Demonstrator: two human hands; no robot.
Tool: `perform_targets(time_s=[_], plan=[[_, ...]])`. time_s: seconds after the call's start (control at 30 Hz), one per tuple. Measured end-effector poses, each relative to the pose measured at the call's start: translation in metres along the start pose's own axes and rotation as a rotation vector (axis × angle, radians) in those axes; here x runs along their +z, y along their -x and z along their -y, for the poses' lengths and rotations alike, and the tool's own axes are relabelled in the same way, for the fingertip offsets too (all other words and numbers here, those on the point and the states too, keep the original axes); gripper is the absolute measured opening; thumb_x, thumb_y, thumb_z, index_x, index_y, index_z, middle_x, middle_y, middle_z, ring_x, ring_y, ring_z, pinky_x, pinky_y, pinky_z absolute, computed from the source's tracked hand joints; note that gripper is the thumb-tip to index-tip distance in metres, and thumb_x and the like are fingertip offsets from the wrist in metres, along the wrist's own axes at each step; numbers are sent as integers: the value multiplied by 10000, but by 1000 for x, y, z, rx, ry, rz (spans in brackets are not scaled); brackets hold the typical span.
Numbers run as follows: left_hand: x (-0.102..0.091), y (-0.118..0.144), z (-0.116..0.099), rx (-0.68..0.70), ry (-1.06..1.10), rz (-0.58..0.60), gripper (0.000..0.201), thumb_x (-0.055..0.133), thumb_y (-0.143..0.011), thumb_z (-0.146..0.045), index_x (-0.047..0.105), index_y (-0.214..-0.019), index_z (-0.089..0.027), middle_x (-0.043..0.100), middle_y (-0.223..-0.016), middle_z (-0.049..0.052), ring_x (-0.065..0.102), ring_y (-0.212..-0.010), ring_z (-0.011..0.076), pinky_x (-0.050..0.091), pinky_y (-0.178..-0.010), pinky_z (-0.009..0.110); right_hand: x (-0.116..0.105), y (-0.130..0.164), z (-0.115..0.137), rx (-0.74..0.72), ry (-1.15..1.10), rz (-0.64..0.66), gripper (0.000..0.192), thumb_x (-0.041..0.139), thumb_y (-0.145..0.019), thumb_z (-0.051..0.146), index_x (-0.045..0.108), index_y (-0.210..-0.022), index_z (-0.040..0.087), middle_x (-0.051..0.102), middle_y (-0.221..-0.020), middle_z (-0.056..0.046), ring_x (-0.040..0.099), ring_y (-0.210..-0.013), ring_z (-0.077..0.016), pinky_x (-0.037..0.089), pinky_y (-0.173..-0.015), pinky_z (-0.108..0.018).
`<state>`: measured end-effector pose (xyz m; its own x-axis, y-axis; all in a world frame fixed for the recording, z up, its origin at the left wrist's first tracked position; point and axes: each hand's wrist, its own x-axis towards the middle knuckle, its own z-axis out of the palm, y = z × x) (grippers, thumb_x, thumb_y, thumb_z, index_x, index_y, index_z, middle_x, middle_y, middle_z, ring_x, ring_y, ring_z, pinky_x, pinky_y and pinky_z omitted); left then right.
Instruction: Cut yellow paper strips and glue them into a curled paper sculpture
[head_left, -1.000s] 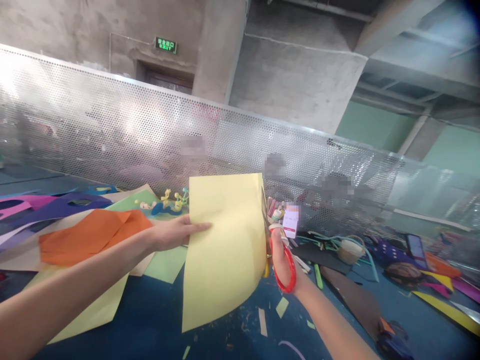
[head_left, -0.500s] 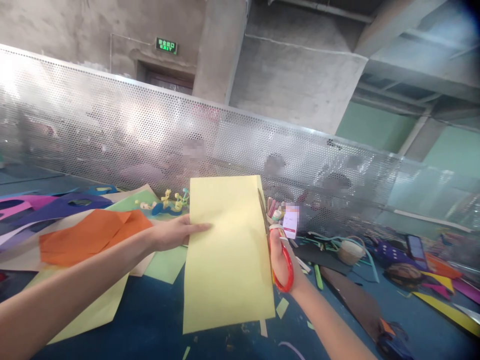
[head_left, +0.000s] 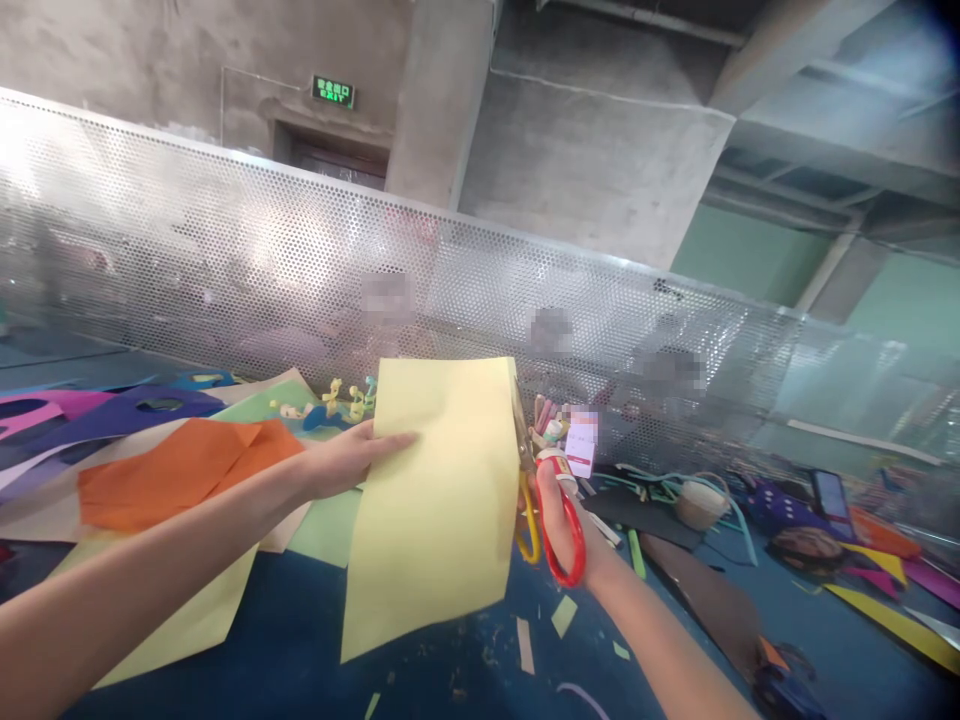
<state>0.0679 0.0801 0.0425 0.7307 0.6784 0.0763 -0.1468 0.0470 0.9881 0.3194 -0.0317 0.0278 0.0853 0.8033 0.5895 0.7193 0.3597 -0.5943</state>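
A pale yellow sheet (head_left: 435, 500), paper or thin felt, is held up by my left hand (head_left: 356, 455), thumb in front and fingers hidden behind its left edge. My right hand (head_left: 570, 510) is closed around scissors (head_left: 529, 465) with one red and one yellow handle loop. The blades point upward along the sheet's right edge, and their tips are near its upper right corner. Whether the blades grip the sheet's edge is hard to tell. The lower part of the sheet hangs curved over the blue table (head_left: 300, 640).
Orange felt (head_left: 187, 475) and other coloured sheets lie at the left. Small yellow figures (head_left: 345, 400) stand behind the sheet. A lit phone (head_left: 581, 440), a small basket (head_left: 701, 500) and dark brown felt (head_left: 705, 595) are at the right. Scraps (head_left: 564, 615) lie in front; a perforated metal panel (head_left: 187, 240) stands behind.
The sheet has shifted slightly left and its lower right corner has swung away from the scissors. The scissors' loops have spread, so the yellow loop now shows.
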Motion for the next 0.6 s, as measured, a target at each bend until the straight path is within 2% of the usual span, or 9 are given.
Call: perform_targets(time_s=[0.1,0.23,0.33,0.6], plan=[[2,1,2,-23,-31,5,428,591,-743,-386,557,-1112,-170,611,-1107,126,595,-961,289,479,-815,404,-1,0,1,8,-19,0,558,209,-865,547,503,-1176,187,493,-1259,-50,356,-1231,-177,350,-977,-317],[5,2,3,-48,-32,3,440,610,-724,-390,568,-1103,-169,618,-1096,123,601,-950,283,482,-813,399,-3,-2,1,7,-36,-6,343,390,-882,390,500,-1151,207,496,-1214,-77,487,-1081,-195,418,-885,-374],[7,2,2,-61,-5,19,451,625,-715,-375,562,-1116,-176,622,-1091,113,600,-955,280,478,-825,399,-5,-5,0,1,-39,-7,276,485,-858,292,507,-1109,179,526,-1127,-69,548,-943,-179,466,-788,-376],[9,3,2,-92,-26,33,483,622,-712,-385,546,-1145,-186,623,-1093,106,600,-951,281,483,-811,388,-9,-5,-1,7,-22,0,259,473,-864,292,517,-1095,183,530,-1120,-66,550,-935,-174,470,-784,-363]])
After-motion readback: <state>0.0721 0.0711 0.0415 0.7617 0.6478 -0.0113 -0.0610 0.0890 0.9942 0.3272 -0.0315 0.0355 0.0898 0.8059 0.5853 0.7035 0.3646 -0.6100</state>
